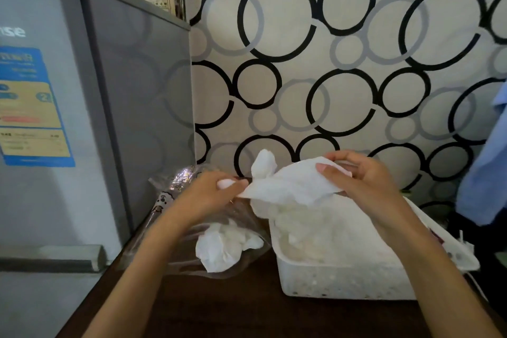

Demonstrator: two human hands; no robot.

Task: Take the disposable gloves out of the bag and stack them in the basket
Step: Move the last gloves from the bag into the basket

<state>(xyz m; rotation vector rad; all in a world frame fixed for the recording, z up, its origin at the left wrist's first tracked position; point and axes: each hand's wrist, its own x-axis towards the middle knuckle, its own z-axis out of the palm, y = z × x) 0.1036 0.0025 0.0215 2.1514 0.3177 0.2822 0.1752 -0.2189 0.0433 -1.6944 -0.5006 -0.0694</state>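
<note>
Item: glove (290, 186), thin and white, being held spread in the air between both hands, above the far-left corner of the basket (337, 282) at about 12 o'clock from the table's middle

Left hand (216, 192): pinching the glove's left edge between thumb and fingers
Right hand (365, 175): gripping the glove's right side, fingers curled over the top

Progress, as judged: basket at 3 o'clock is already holding a thick white heap of gloves (329, 230); the clear bag (192, 228) at 9 o'clock is lying slack with a crumpled white bundle (222, 250) inside, so a smaller share seems to be waiting. The held glove is not yet laid down

Surroundings: dark table (233, 310); grey fridge (49, 118) standing at 10 o'clock; curtain (329, 63) with ring pattern hanging behind; blue cloth (485, 167) at the far right edge

Obstructions: none lying between the hands and the basket; the heap itself is rising near the rim, so the stack may be sliding if placed carelessly
</note>
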